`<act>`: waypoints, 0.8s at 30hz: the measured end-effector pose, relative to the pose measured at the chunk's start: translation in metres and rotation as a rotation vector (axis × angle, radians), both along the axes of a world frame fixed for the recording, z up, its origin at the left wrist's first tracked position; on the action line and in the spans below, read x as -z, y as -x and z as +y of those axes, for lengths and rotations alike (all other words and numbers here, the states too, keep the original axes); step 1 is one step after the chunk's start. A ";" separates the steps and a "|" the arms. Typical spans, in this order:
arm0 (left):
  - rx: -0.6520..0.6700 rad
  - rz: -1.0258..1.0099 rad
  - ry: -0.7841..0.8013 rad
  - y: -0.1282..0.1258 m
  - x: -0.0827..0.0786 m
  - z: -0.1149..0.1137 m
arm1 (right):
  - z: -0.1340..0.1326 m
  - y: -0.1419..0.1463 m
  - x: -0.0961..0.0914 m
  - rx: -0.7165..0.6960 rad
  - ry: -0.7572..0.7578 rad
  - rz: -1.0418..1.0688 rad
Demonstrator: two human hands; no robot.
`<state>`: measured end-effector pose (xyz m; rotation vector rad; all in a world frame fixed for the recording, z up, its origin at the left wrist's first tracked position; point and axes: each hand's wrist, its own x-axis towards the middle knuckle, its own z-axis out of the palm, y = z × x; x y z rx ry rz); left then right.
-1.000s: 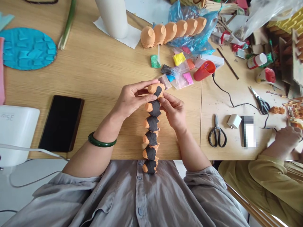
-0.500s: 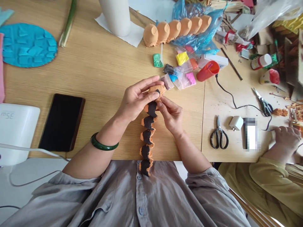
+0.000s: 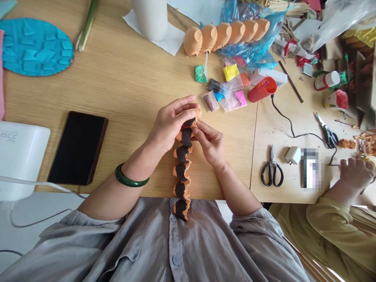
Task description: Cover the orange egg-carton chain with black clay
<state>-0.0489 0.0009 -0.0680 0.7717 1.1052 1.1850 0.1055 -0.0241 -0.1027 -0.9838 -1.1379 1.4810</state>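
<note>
A strip of orange egg-carton cups (image 3: 182, 154) with black clay-like patches on them runs from my hands down over the table edge onto my shirt. My left hand (image 3: 170, 124) grips the far end cup, thumb pressed on its black patch and some fingers stretched behind. On the cup's right edge, the thumb and forefinger of my right hand (image 3: 210, 141) are pinched. Just beyond my hands lie small packets of coloured clay, among them a brown packet (image 3: 210, 101), a yellow one (image 3: 230, 72) and a green one (image 3: 201, 73).
A second orange egg-carton strip (image 3: 222, 36) lies at the back by a blue plastic bag (image 3: 249, 55). Scissors (image 3: 272, 168) and a red cup (image 3: 262, 89) are to the right, a phone (image 3: 78, 148) to the left. A co-worker's hand (image 3: 357, 174) rests at far right.
My left thumb now lies over a wider black patch on the end cup, which has tilted. The camera view has shifted slightly. Both hands keep hold of the strip.
</note>
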 end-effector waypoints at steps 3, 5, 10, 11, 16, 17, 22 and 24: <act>0.034 -0.003 -0.025 -0.002 -0.002 0.001 | 0.006 -0.003 -0.011 -0.023 0.165 0.120; 0.064 -0.016 -0.047 -0.002 -0.003 0.001 | 0.010 -0.005 -0.015 -0.014 0.268 0.184; 0.038 0.031 -0.087 -0.001 -0.004 -0.001 | 0.016 -0.007 -0.008 -0.062 0.424 0.256; 0.022 0.049 -0.086 -0.001 -0.005 -0.002 | 0.017 -0.007 -0.006 -0.094 0.436 0.281; -0.024 0.130 -0.155 -0.003 -0.010 -0.006 | 0.019 -0.007 -0.002 -0.215 0.458 0.389; -0.027 0.142 -0.172 -0.003 -0.010 -0.006 | 0.019 -0.007 -0.002 -0.215 0.459 0.390; -0.035 0.224 -0.214 -0.003 -0.007 -0.006 | 0.019 -0.007 -0.003 -0.150 0.441 0.287; -0.040 0.240 -0.211 -0.003 -0.005 -0.005 | 0.019 -0.008 -0.003 -0.111 0.429 0.253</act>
